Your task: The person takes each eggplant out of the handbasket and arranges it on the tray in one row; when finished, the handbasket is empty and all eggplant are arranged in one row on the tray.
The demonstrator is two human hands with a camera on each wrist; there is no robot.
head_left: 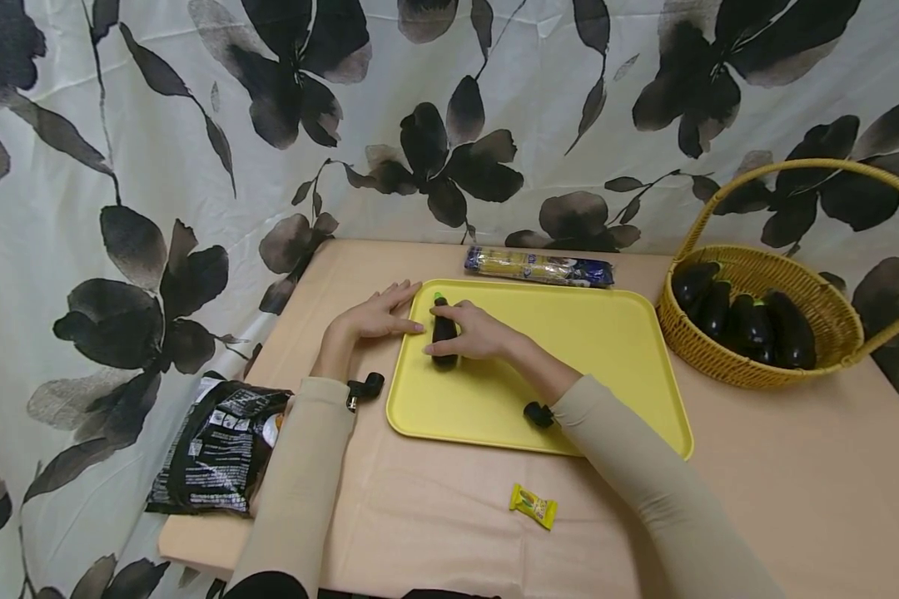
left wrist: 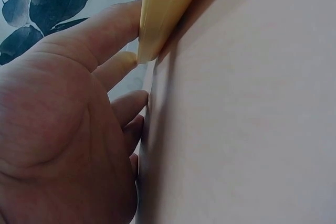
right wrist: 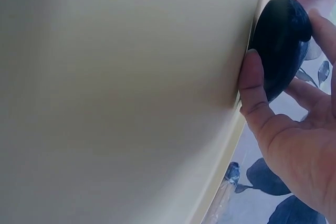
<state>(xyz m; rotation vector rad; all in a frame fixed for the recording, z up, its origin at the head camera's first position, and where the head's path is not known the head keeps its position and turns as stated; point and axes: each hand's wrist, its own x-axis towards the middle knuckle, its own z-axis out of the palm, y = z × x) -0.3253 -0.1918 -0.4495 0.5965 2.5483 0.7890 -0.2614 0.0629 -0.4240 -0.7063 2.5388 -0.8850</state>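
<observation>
Counting eggplants, I get five: one lone eggplant (head_left: 444, 329) lying on the yellow tray (head_left: 562, 374), plus four more eggplants (head_left: 751, 329) showing in the single wicker basket (head_left: 719, 363) off to the right. Other stuff on the table (head_left: 794, 482): one long blue-and-yellow packet (head_left: 524, 266) just behind the tray, one black bag (head_left: 217, 449) over at the left edge, and one tiny yellow wrapped piece (head_left: 533, 506) in front of the tray.

Labels? The bag has a bunch of white print, but it's way too small for me to read, and same deal with the packet and the tiny one.

The lone eggplant sits near the tray's left end, long axis running near to far, green stem end pointing away from the person. The right hand (head_left: 479, 330) is pinching it between thumb and fingers. The left hand (head_left: 370, 319) is spread, fingers pretty straight, thumb touching the tray's left rim.
</observation>
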